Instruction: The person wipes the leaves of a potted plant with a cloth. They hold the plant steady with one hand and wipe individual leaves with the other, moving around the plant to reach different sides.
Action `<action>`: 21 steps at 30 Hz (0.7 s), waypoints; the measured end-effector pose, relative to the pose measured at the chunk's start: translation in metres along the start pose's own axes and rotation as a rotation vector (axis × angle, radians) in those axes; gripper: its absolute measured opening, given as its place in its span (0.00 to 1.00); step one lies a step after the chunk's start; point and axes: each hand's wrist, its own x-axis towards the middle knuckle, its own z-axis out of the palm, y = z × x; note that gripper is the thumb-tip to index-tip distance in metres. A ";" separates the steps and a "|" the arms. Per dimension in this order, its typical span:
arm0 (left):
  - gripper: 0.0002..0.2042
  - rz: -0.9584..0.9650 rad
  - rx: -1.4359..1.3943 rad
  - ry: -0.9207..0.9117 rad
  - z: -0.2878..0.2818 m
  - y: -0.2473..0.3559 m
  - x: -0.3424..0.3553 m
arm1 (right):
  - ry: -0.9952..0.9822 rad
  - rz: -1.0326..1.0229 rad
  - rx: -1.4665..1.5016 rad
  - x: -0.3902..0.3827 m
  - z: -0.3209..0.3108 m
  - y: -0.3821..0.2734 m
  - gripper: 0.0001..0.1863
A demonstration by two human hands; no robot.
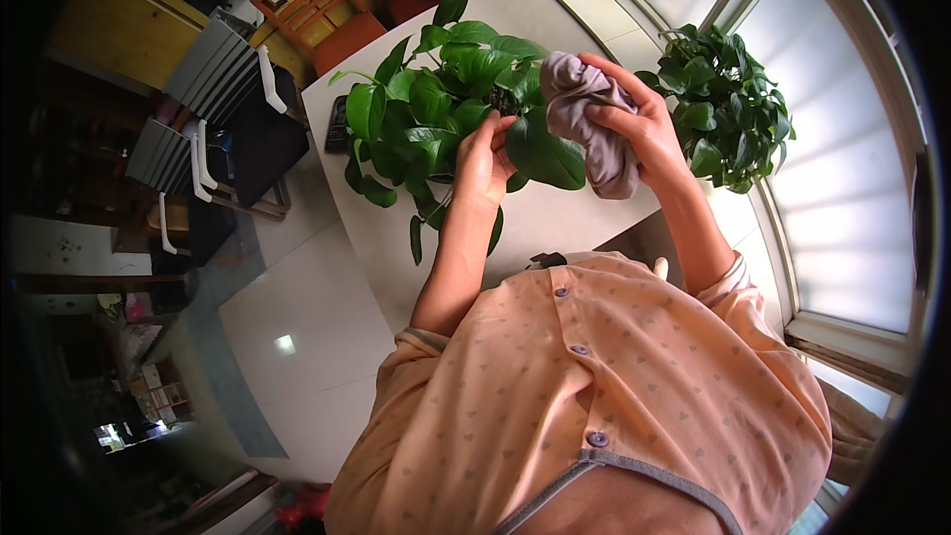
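A leafy green potted plant [426,99] with broad glossy leaves stands on the pale table; its pot is mostly hidden by foliage. At its near right side, my left hand [482,160] is closed at the base of a large leaf [547,151]. Leaves cover part of the fingers, so the exact grip is partly hidden. A crumpled greyish-mauve cloth [584,114] is bunched in my right hand [639,129], thumb in front and fingers behind. The cloth is held just to the right of the large leaf, close to it or touching.
The pale table [357,228] reaches under the plant, with a dark phone-like object [338,124] at its left edge. Another leafy plant [728,104] sits on the window ledge at right, beside frosted panes [842,159]. Dark chairs [243,104] and a wooden chair [322,15] stand beyond.
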 end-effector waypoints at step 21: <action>0.26 -0.035 -0.580 -0.104 0.031 -0.019 -0.009 | -0.092 -0.211 -1.173 0.035 0.008 0.059 0.22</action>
